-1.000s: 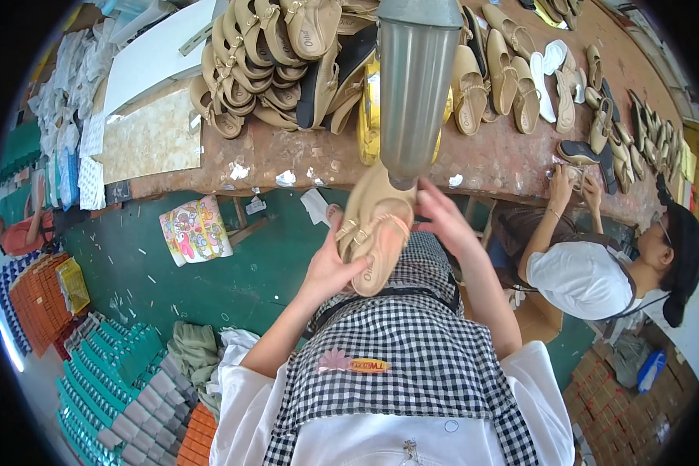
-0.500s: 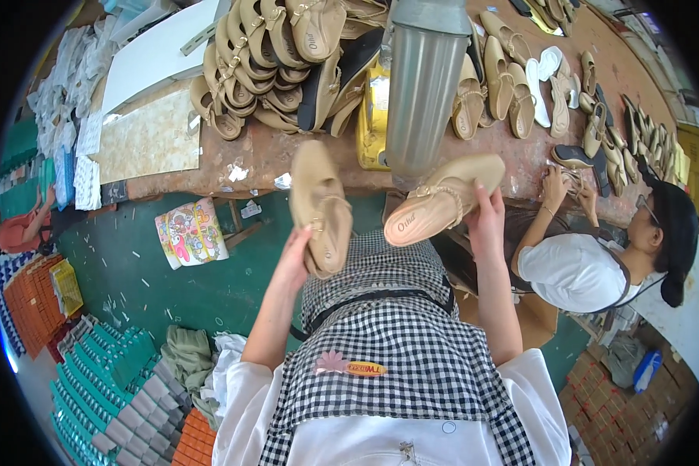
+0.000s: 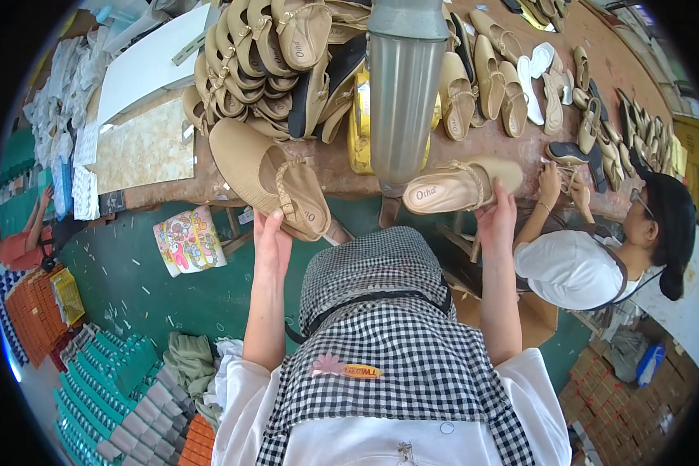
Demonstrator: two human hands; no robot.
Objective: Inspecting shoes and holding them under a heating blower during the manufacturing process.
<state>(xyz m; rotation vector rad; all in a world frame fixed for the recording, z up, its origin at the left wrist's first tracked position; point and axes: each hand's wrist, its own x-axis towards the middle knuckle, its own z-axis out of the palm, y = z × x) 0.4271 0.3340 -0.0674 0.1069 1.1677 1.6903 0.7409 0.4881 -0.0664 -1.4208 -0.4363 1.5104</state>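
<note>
In my left hand [image 3: 272, 241] is a beige closed-toe shoe [image 3: 245, 163] with a braided strap and a small buckle. Its toe points up and left, and my thumb presses near the buckle. My right hand [image 3: 497, 217] grips a second beige shoe [image 3: 460, 185] of the same kind by its side. That one lies almost level, heel toward the left, with the insole facing up. Both shoes are raised in front of the workbench [image 3: 151, 190], apart from each other.
A grey metal tube [image 3: 402, 101] stands at the bench's front, before a yellow object [image 3: 359, 132]. Piled beige shoes [image 3: 245, 58] lie behind to the left. More shoes [image 3: 489, 81] and white insoles [image 3: 530, 89] lie right. A co-worker [image 3: 575, 260] sits at the right; a patterned bundle [image 3: 188, 241] is below left.
The left shoe has swung up and left, its toe now tilted leftward. The right shoe has turned flatter and shifted slightly. Both hands keep their hold.
</note>
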